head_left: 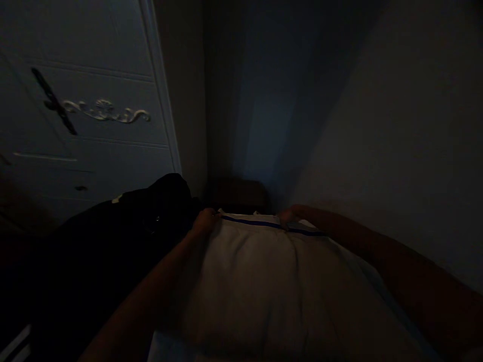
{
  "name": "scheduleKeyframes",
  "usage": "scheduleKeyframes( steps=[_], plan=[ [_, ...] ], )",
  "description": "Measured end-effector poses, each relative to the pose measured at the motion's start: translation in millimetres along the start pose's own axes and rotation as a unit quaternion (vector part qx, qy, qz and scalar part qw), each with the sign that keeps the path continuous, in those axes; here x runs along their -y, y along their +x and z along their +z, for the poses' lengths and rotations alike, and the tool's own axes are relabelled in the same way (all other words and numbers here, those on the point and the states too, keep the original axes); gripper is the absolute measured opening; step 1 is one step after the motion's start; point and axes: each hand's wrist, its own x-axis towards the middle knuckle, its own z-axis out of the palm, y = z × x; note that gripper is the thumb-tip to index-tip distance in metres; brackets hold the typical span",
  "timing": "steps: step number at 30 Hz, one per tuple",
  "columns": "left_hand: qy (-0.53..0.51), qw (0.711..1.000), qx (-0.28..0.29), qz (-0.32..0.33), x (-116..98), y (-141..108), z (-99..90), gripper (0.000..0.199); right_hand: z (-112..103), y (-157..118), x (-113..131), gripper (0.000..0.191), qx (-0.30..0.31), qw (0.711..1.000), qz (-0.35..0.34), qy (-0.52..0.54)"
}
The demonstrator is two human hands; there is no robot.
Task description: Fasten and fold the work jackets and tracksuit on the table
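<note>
Two hands (247, 218) gripping pale fabric's (256, 271) far edge, bare wall (385, 130) beyond.

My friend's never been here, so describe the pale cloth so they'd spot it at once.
Start at the white door with the dark handle, then go right, past the black heap. There the left hand and right hand hold the pale cloth by its far edge. Unlike the heap, it has a blue stripe along that edge.

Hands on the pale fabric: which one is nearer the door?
The left hand, at the corner of the blue-striped edge; the right hand grips that edge farther from the door.
</note>
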Motion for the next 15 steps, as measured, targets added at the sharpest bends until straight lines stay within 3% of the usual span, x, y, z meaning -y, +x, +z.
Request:
scheduleKeyframes(
  steps=[2,4,8,12,15],
  plan=[
    [-0.004,1.000,0.014,-0.011,10,0,4.6,0.045,-3,8,-17,0.036,0.052,0.998,-0.030,0.034],
    [-0.010,0.999,0.036,-0.023,18,-4,-1.2,0.056,-12,9,-33,0.042,0.057,0.994,-0.075,0.054],
    [-0.013,0.991,0.114,-0.069,28,-19,-22.0,0.064,-37,-8,-74,0.053,-0.087,0.992,-0.092,0.003],
    [-0.040,0.982,0.154,-0.099,39,-39,-28.7,0.066,-33,-41,-124,0.069,-0.221,0.972,0.026,-0.070],
    [-0.064,0.984,0.132,-0.106,43,-51,-24.3,0.067,-9,-62,-150,0.080,-0.247,0.959,0.137,-0.013]
  ],
)
